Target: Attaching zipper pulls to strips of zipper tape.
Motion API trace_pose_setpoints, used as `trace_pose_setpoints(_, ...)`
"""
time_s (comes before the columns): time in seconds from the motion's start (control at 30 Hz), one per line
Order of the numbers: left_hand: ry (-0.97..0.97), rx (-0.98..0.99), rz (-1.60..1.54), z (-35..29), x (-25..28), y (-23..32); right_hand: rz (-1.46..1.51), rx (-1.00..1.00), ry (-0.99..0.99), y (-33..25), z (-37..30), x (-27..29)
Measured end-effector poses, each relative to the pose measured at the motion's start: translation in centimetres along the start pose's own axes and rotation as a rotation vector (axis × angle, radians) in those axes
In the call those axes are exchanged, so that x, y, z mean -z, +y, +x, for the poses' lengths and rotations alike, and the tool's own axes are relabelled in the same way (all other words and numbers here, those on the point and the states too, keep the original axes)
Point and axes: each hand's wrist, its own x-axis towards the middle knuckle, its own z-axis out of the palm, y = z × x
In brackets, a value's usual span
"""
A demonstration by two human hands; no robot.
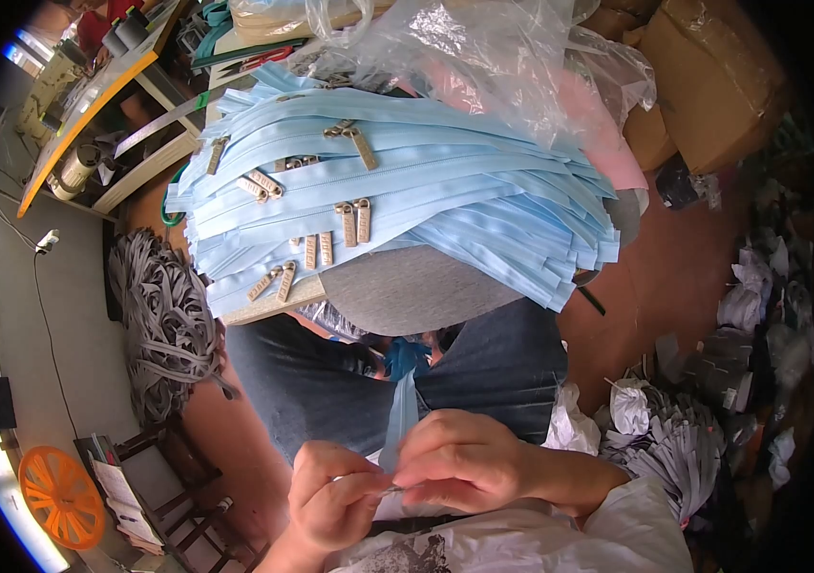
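Close to my body, above my lap, my left hand and my right hand meet fingertip to fingertip. Both are closed in a pinch at the near end of a light blue zipper, whose tape hangs away between my knees. A small metallic bit shows between the fingertips, too small to make out. Ahead of my knees, a large pile of light blue zippers lies across a grey padded surface. Several metal sliders with long pull tabs rest on the pile.
Clear plastic wrapping covers the pile's far side. A cardboard box stands at the far right. Grey strips lie heaped on the floor at left and right. An orange wheel is at the lower left, below a worktable.
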Motion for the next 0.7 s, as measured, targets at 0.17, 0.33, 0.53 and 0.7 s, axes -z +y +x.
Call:
trace_pose_setpoints(0.17, -0.064, 0.005, -0.027, 0.23, 0.21, -0.01, -0.017, 0.017, 0.013, 0.21, -0.12, -0.09)
trace_pose_setpoints(0.33, -0.085, 0.003, -0.039, 0.43, 0.35, 0.07, -0.006, 0.016, 0.017, 0.20, -0.28, -0.20)
trace_pose_setpoints(0.53, -0.082, -0.015, -0.009, 0.52, 0.32, 0.35, 0.047, -0.015, -0.011, 0.12, -0.16, 0.15)
trace_pose_setpoints(0.7, -0.081, -0.036, 0.040, 0.63, 0.27, 0.49, 0.029, -0.016, 0.003, 0.19, -0.30, -0.02)
